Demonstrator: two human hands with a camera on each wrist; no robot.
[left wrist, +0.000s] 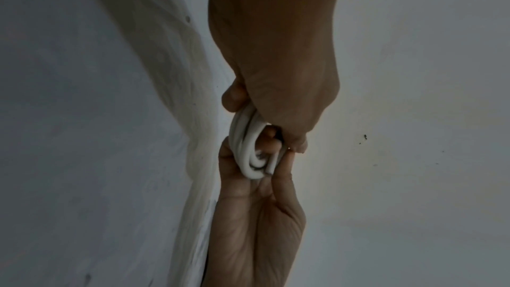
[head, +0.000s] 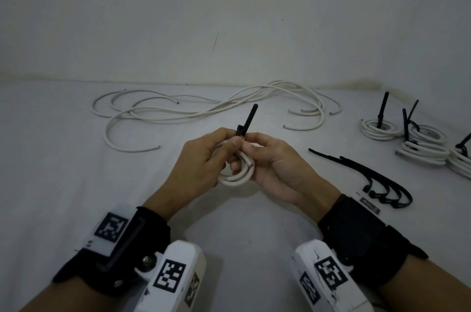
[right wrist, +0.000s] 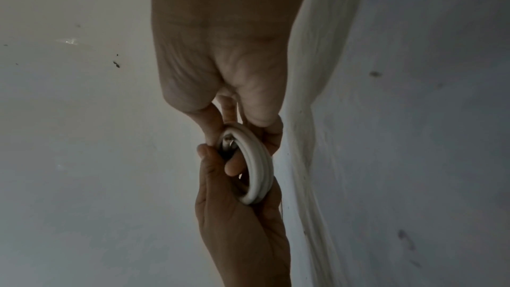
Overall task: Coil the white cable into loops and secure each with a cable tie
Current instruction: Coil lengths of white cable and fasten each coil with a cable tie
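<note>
Both hands meet above the white surface (head: pixel 63 158), sharing one small coil of white cable (head: pixel 238 176).

Left hand (head: pixel 204 161): fingers curled round the left side of the coil, thumb pressed on top near the tie head. The right wrist view shows the same hand (right wrist: pixel 240 222) from below, with one fingertip hooked through the ring of the coil (right wrist: pixel 258 167).

Right hand (head: pixel 274 166): fingers curled, pinching the coil's right side and the base of the black cable tie (head: pixel 248 119). In the left wrist view this hand (left wrist: pixel 254 222) cradles the coil (left wrist: pixel 248 150) against its palm, thumb and fingers closed round the turns.

The tie passes through the coil between the two thumbs; its tail stands up and tilts away from the grip, its head just beside the left thumb. Whether it is pulled tight cannot be told.

Beyond the grip, on the far side: loose white cable lengths (head: pixel 204 107) lie spread across the surface, several cut ends visible.

Right of the grip: spare black ties (head: pixel 369 174) lie in a curved bunch near the right wrist. Farther right and beyond them: finished coils (head: pixel 418 146), stacked and touching, each with a black tie tail sticking up.

Each wrist carries a black strap and a white block with printed markers (head: pixel 170 276).
</note>
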